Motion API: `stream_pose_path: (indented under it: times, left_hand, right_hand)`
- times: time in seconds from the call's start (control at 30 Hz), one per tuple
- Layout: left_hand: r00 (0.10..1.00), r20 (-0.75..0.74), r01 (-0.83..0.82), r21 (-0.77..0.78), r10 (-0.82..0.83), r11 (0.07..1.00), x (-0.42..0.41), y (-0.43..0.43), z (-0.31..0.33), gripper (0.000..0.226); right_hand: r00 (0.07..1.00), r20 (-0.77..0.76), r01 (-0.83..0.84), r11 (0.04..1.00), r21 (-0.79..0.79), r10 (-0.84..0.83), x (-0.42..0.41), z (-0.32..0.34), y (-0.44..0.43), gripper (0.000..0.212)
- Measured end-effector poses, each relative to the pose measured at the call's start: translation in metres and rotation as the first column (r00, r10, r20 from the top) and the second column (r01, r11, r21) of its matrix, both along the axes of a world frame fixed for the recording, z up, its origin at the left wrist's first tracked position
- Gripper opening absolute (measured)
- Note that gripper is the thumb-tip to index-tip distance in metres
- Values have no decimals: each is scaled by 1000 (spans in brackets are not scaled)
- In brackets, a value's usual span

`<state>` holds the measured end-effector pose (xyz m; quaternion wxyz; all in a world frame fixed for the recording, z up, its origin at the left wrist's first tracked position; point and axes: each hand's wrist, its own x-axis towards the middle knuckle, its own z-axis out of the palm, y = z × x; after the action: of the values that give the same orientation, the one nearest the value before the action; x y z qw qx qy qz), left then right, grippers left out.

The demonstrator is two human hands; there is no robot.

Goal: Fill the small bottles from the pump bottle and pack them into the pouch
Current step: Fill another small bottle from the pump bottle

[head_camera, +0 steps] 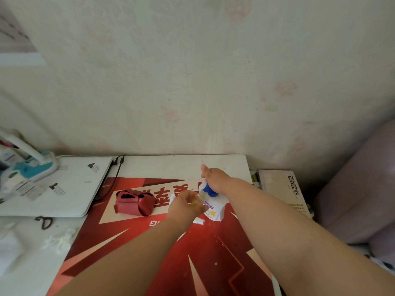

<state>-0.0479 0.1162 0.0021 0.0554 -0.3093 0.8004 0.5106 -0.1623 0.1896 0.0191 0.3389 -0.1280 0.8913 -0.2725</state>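
With the left hand clamped around the small clear plastic bottle at the spout and the right hand pressing loose-fingered on the blue head of the white plastic pump bottle, 1 hard stroke could have squirted yellowish liquid past the narrow mouth onto the desk.
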Motion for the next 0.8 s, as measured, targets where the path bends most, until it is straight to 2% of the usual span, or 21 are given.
stream_pose_path:
  times: [0.17,0.3,0.4,0.57,0.73,0.8]
  left_hand:
    - [1000,-5,-11,-12,11,1000,1,-1,-1,35]
    - [999,-2,-33,0,33,999,3,-2,-1,35]
    - [999,-4,-42,12,42,999,4,-2,-2,35]
    - [999,-9,-43,17,44,999,4,-2,-2,34]
    - [999,-15,-36,8,37,999,4,-2,-3,34]
    - [999,-6,-48,7,48,999,3,-1,-4,35]
  right_hand:
    - [998,24,65,997,-46,-64,-1,-5,1,45]
    - [998,16,70,993,-99,-68,-2,-7,2,65]
    - [999,-14,50,993,-106,-52,-2,-7,2,65]
    - [999,-47,19,997,-75,-23,-1,-4,3,64]
    - [996,-92,-11,1000,29,13,0,-3,1,55]
    - [993,-119,-10,999,41,15,1,-3,2,62]
